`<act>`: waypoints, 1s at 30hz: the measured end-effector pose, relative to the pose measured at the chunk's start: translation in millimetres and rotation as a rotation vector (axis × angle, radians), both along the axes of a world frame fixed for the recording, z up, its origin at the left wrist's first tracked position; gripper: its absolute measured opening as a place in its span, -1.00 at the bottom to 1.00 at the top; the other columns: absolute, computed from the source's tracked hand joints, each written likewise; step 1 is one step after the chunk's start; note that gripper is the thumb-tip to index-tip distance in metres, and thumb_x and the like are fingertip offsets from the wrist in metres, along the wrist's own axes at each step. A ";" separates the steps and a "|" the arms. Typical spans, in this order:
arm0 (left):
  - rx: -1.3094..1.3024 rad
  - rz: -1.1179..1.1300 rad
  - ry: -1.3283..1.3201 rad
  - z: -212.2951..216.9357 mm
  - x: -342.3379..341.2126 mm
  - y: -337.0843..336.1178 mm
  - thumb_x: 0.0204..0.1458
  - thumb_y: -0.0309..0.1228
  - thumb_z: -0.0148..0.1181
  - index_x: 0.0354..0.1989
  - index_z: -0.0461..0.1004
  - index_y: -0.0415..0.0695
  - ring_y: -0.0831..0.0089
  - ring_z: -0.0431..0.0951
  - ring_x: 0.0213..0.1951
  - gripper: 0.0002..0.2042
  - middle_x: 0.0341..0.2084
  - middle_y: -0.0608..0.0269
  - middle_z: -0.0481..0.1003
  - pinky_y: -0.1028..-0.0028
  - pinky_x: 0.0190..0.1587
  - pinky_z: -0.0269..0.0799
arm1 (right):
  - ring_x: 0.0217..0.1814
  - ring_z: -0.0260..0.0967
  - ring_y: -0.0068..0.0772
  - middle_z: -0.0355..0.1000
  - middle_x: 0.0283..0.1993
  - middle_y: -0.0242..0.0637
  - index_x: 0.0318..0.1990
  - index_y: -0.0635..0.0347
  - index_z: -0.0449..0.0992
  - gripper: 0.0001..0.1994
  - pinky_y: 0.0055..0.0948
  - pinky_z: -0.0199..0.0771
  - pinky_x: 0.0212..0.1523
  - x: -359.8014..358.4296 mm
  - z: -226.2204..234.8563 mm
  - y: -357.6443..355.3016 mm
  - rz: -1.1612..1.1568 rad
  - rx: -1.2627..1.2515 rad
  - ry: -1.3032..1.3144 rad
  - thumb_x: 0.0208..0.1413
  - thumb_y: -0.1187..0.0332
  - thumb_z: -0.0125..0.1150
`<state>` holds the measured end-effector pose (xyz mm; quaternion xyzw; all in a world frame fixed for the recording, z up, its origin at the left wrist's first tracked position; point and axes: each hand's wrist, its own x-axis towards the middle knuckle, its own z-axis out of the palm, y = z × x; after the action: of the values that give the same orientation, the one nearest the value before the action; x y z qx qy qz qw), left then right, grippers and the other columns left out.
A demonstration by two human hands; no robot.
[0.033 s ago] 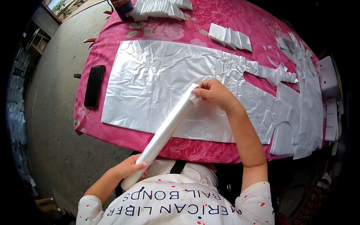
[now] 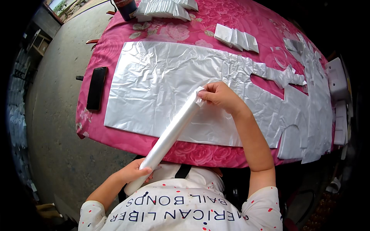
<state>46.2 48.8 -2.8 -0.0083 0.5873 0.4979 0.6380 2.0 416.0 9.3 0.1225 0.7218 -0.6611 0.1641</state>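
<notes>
A white plastic bag, folded lengthwise into a long narrow strip, slants from my lap up over the table. My left hand is closed round its lower part, thumb on top, close to my shirt. At the strip's upper end my right hand pinches the edge between thumb and fingers. Beneath it lie flat, creased white plastic bags with cut-out handles, spread across the table to the right. My right hand is just above them; whether it touches them I cannot tell.
A pink floral tablecloth covers the table. A black phone lies near its left edge. Small folded bag packets sit at the back, with a larger pile and a dark container farther left. White plastic containers stand beyond the right edge.
</notes>
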 end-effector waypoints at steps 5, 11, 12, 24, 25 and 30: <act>0.018 0.008 0.011 -2.3 -0.9 -5.4 -0.18 -0.07 0.30 0.01 0.33 -0.22 0.58 0.44 -0.49 -0.38 -0.42 0.26 0.46 0.55 -0.37 0.41 | -0.56 0.19 -0.73 0.35 -0.56 -0.49 -0.39 0.28 0.51 -0.85 -0.68 0.21 -0.52 -0.8 -7.7 19.5 -0.177 0.114 0.097 0.03 0.35 0.19; -0.147 -0.091 -0.036 0.8 -3.4 -21.0 -0.18 -0.24 0.32 -0.01 0.35 -0.21 0.51 0.49 -0.33 -0.47 -0.32 0.22 0.48 0.48 -0.24 0.42 | -0.55 0.19 -0.67 0.36 -0.58 -0.45 -0.38 0.32 0.51 -0.80 -0.56 0.22 -0.50 0.3 -26.7 138.9 -0.524 0.604 0.305 0.07 0.33 0.13; -0.147 -0.124 -0.029 0.5 -4.1 -27.3 -0.18 -0.27 0.32 -0.02 0.37 -0.20 0.49 0.49 -0.30 -0.48 -0.30 0.22 0.49 0.47 -0.21 0.42 | -0.55 0.19 -0.67 0.36 -0.58 -0.45 -0.37 0.32 0.51 -0.80 -0.56 0.23 -0.49 4.1 -27.7 157.5 -0.591 0.617 0.313 0.07 0.32 0.13; 0.088 -0.850 1.237 50.3 -83.2 82.1 -0.28 -0.18 0.36 -0.21 0.44 -0.12 0.20 0.50 -0.29 -0.56 -0.40 0.18 0.51 0.31 -0.26 0.40 | -0.53 0.17 -0.70 0.34 -0.55 -0.50 -0.35 0.29 0.49 -0.83 -0.61 0.22 -0.47 -14.5 -22.6 115.3 -0.381 0.425 0.370 0.09 0.34 0.12; 0.096 -0.837 1.477 48.4 -86.8 95.9 -0.30 -0.19 0.36 -0.25 0.43 -0.08 0.24 0.50 -0.32 -0.58 -0.44 0.23 0.49 0.33 -0.27 0.40 | -0.53 0.18 -0.70 0.34 -0.55 -0.50 -0.35 0.29 0.49 -0.82 -0.61 0.23 -0.47 -19.3 -22.4 106.1 -0.356 0.416 0.377 0.09 0.34 0.12; 0.392 -0.586 1.943 29.1 -87.6 148.8 -0.22 -0.19 0.29 -0.03 0.35 -0.13 0.20 0.41 -0.11 -0.46 -0.13 0.14 0.37 0.27 -0.07 0.35 | -0.46 0.22 -0.68 0.38 -0.48 -0.47 -0.31 0.30 0.49 -0.81 -0.60 0.27 -0.39 -32.6 -21.5 94.8 -0.248 0.429 0.371 0.08 0.33 0.14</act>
<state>-41.4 197.5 26.3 0.6447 0.7369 0.2019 -0.0249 -30.5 510.9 -12.2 0.1188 0.8420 -0.5198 -0.0822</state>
